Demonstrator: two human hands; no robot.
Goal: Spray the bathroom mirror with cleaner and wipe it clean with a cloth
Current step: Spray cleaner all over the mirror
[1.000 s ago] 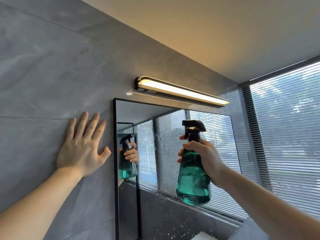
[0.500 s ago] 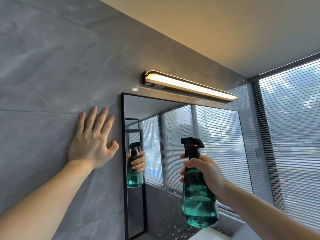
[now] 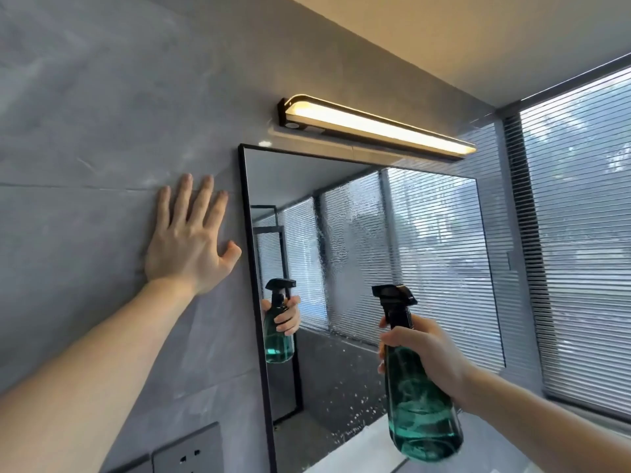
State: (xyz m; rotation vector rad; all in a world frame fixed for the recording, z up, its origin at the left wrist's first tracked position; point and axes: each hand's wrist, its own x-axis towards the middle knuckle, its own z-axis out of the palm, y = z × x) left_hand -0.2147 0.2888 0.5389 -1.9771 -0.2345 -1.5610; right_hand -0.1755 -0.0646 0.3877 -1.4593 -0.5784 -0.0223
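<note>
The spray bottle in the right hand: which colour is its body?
Translucent teal-green spray bottle, with a black trigger head; the head view shows it.

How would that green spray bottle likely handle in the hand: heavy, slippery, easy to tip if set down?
The spray bottle looks rigid, so the right hand gripping its neck probably will not dent it. Liquid appears to sit only in the lower part, so it is likely fairly light. The glossy wall could be slippery if wet. Its wide base and narrow neck suggest it would stand steadily.
</note>
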